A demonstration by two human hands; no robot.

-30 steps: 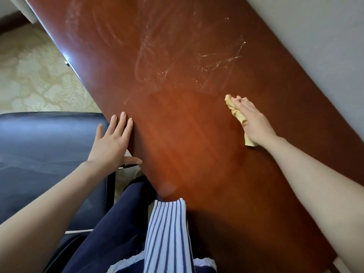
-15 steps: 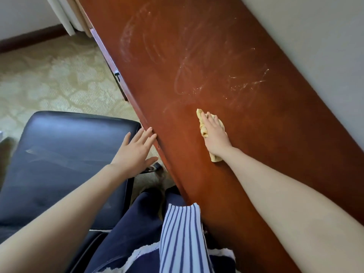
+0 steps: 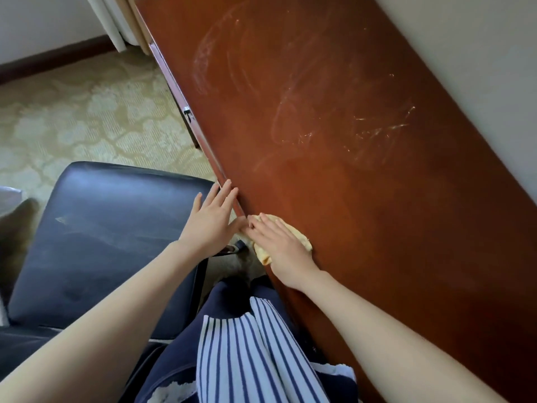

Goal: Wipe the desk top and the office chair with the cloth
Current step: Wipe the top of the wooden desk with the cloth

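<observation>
Head view: right hand (image 3: 280, 245) flat, pressing cloth (image 3: 300, 238) on desk (image 3: 348, 199); left hand (image 3: 210, 222) flat alongside.

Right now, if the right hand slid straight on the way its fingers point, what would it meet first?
The left hand, most likely its thumb. The right hand, flat on the cloth, points off the desk top, where that thumb lies just ahead of its fingertips; whether they touch is unclear.

A pale green carpet (image 3: 87, 117) with a faded floral pattern covers the floor on my left. Beyond it, a dark brown skirting board (image 3: 55, 61) runs along the foot of a white wall (image 3: 43, 21). A plain light wall (image 3: 479, 68) stands on my right. The light is soft and even.
</observation>
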